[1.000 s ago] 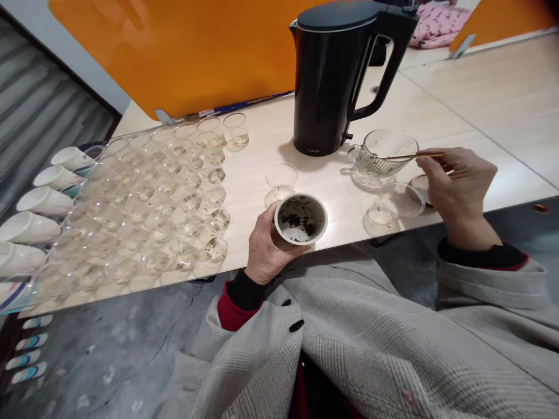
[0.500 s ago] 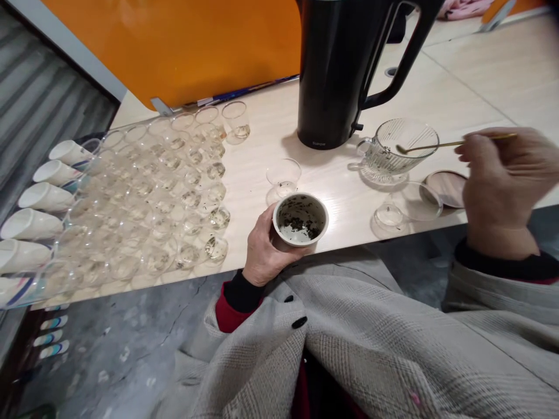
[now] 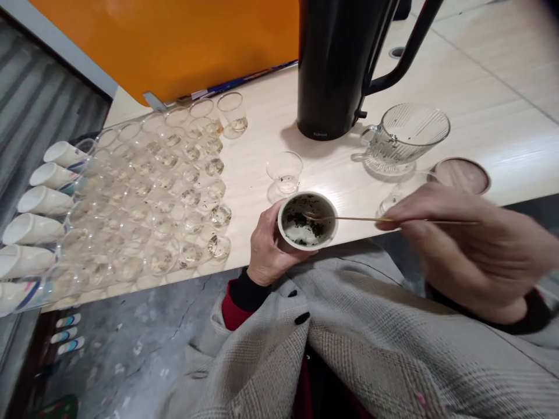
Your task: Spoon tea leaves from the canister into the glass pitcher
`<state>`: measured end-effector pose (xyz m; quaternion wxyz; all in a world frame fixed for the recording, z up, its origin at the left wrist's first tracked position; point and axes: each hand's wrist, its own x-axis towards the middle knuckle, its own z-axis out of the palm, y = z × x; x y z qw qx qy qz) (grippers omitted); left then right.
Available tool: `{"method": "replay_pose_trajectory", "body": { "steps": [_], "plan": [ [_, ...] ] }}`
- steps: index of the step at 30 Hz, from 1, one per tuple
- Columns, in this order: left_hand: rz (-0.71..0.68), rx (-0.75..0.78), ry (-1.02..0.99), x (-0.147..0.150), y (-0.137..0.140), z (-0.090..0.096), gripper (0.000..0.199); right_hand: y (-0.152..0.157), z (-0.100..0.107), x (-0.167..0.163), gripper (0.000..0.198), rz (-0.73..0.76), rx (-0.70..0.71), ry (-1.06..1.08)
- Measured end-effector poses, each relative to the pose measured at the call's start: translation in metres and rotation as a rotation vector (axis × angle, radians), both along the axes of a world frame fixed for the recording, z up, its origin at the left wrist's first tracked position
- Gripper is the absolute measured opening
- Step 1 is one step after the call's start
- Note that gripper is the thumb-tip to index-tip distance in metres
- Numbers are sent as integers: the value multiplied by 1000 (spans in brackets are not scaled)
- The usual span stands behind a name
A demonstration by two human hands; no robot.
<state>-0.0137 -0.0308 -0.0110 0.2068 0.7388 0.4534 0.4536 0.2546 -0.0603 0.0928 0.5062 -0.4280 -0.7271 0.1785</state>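
Observation:
My left hand [image 3: 267, 247] is wrapped round a pale canister [image 3: 334, 224], tilted so its mouth faces me. Dark loose tea leaves [image 3: 301, 238] lie on its bottom and cling to the inner wall. Between the thumb and fingers of my right hand [image 3: 467, 250] is a thin gold-coloured spoon [image 3: 358, 219], its tip inside the canister at the leaves. Just behind the canister stands a clear plastic cup [image 3: 285, 169] with a few dark bits in it. A ribbed glass cup [image 3: 414, 134] with some leaves inside stands beyond my right hand, which partly hides another clear cup [image 3: 386, 203].
Rows of clear plastic cups [image 3: 148, 192] with leaves in them cover the table's left part. White paper cups [image 3: 32, 228] lie along its left end. A tall black kettle [image 3: 332, 70] stands at the back before an orange panel [image 3: 196, 41]. A round wooden lid [image 3: 463, 174] lies at right.
My right hand has moved left and down from the ribbed glass cup, bringing the spoon's tip into the canister. My left hand still holds the canister in nearly the same place.

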Motion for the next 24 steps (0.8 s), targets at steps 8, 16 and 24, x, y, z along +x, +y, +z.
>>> {"method": "replay_pose_trajectory", "body": {
  "steps": [8,16,24],
  "plan": [
    [-43,35,-4,1,-1,0,100,25,-11,-34,17,148,170,-189],
    [-50,25,16,0,-3,-1,101,38,-3,-29,13,320,56,-265],
    [-82,36,-15,1,-4,1,97,35,7,-22,13,207,72,-279]
  ]
}}
